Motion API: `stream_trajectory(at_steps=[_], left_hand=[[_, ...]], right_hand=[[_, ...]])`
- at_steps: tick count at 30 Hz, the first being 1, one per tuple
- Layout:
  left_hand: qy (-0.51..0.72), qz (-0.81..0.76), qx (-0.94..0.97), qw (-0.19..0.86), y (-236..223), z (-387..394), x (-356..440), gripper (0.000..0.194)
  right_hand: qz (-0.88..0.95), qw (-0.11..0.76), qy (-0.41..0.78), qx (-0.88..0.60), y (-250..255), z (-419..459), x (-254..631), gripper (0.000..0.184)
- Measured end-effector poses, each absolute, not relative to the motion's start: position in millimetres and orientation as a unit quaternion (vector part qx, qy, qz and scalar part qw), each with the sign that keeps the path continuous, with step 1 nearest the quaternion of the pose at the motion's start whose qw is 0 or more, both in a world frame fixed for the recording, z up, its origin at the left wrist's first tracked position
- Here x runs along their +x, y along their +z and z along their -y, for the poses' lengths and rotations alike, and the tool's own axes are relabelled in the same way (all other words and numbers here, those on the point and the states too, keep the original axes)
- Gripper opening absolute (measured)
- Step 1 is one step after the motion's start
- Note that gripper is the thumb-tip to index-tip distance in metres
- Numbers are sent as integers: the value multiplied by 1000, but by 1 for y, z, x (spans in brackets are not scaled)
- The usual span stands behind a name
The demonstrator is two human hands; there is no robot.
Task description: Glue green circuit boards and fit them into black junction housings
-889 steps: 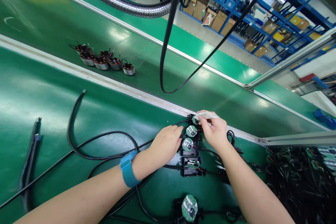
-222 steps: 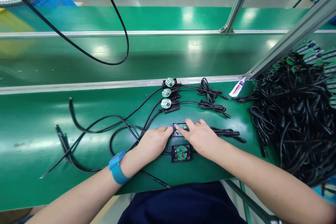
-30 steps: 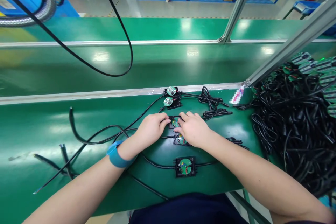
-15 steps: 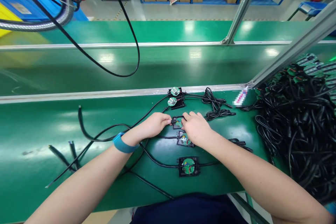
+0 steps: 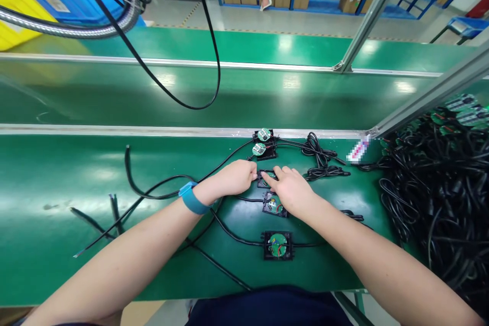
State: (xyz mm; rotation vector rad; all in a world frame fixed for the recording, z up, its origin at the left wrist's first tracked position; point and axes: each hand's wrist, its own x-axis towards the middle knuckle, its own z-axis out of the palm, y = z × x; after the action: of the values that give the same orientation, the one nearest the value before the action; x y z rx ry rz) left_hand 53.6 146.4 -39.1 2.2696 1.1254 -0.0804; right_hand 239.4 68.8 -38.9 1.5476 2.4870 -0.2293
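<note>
My left hand [image 5: 241,175], with a blue band at its wrist, is closed in a pinch at the left end of a small black housing [image 5: 260,183]. A black cable enters there, mostly hidden by the fingers. Across that housing lies my right hand [image 5: 292,188], its index finger stretched onto the green circuit board inside and the other fingers over the right end; its thumb is hidden. Just nearer to me is a second housing with a green board [image 5: 273,205], partly under my right hand. Closer still lies a third open housing [image 5: 278,245] with a round board and cables on both sides.
Beyond my hands, two round boards [image 5: 259,149] rest on black housings. Coiled cables [image 5: 321,153] lie to their right. A large heap of black cables [image 5: 454,178] fills the right side. Loose cable ends [image 5: 91,221] spread leftward. A cable loop [image 5: 219,71] hangs above the green bench [image 5: 49,254].
My right index finger has reached left across the board. My left hand has turned into a tighter pinch at the housing's left end. The whole view has shifted slightly.
</note>
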Motion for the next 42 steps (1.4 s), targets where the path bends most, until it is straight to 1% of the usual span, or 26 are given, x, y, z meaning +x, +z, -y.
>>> stream_trajectory(at_steps=[4,9,13,16,18,20,23,26,30,34,38,42], left_hand=[[5,-403,858,319,-48,-144,51,20],[28,-477,843,247,-59,-139,52,15],[54,-503,831,233,-63,-134,54,12],[76,-499,828,245,-61,-127,54,6],[96,-495,834,225,-58,-119,54,13],[119,-471,857,171,-57,-107,55,17],[143,-404,899,88,-60,-89,57,25],[117,-396,909,53,-62,-81,61,31],[86,-437,893,61,-61,-85,68,41],[87,-425,898,74,-63,-89,68,31],[82,-425,899,71,-68,-90,65,32],[119,-412,894,132,-74,-93,63,28]], right_hand=[[-840,96,-79,529,-44,-68,237,55],[-835,67,-112,534,-51,-70,241,51],[-841,25,-155,518,-53,-74,249,47],[-831,-35,-197,518,-51,-75,254,46],[-815,-84,-218,530,-50,-74,256,49],[-797,-117,-226,548,-51,-72,257,50],[-783,-134,-225,564,-55,-69,257,45],[-784,-141,-226,560,-60,-68,257,36],[-790,-154,-224,550,-64,-69,259,26],[-797,-153,-214,543,-65,-68,260,23],[-812,-140,-201,531,-65,-68,260,19],[-819,-140,-192,523,-67,-69,260,19]])
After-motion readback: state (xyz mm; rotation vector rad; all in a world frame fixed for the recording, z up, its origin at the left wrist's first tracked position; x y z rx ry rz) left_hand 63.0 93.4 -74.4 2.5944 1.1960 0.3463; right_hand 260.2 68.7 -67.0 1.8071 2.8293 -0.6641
